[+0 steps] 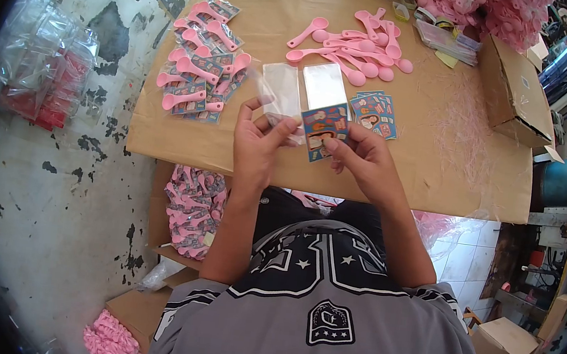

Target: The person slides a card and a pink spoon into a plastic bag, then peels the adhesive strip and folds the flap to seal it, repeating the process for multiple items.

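Between the thumb and fingers of my left hand (265, 137) is a clear plastic bag (279, 100), held upright over the table. My right hand (367, 157) pinches a blue printed card (325, 127) just right of the bag. Behind the card lies a stack of clear bags (325, 85). More printed cards (376, 112) rest to the right of that stack. Loose pink spoons (362, 50) are heaped farther back. At the table's left, pink spoons packed with cards (202, 65) lie in an overlapping pile.
The brown-covered table (436, 172) has a cardboard box (514, 90) at its right edge and a pink spoon heap (487, 12) at the back right. Below the front edge, a box holds packed spoons (195, 212). Plastic packs (47, 62) are at the far left.
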{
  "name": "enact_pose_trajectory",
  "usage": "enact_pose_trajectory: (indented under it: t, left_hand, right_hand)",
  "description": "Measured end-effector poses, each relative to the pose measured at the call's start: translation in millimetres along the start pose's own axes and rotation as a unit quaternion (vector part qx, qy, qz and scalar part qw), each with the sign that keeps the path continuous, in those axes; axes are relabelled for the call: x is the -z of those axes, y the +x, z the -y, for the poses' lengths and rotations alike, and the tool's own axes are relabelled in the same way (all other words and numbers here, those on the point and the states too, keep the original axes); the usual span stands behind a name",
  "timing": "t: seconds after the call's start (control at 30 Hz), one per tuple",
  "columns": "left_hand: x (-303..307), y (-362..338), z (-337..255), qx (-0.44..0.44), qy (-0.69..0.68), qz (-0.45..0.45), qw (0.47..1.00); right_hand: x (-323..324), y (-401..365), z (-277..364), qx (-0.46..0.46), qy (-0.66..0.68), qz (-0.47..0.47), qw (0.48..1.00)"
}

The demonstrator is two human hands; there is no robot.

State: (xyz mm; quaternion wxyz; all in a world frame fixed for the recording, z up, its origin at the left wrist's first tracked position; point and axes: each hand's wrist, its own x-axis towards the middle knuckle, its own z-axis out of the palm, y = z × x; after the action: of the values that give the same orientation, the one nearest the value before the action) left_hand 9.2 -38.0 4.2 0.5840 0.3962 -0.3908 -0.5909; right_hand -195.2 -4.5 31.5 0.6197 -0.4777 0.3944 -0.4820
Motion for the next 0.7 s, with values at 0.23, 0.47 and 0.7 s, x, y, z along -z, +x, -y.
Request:
enact_pose_trajectory:
  t: [0.23,0.47,0.7]
  left_hand:
    - [-19.9,-10.0,1.7,-0.005,0.027,0.044,0.999]
    - [-25.0,-14.2,9.7,0.135,-0.318,0.051,0.937]
    - [-12.3,-5.0,21.2,0.162,-0.454,0.020,0.876]
  right_hand:
    - [4.6,7.7,-8.4,0.045,-0.035,-0.070,0.996]
    - [9.9,1.3,0.0,0.054,0.020,-0.094,0.994]
    - [16.0,-5.4,-4.2,0.068,0.004,-0.129,0.989]
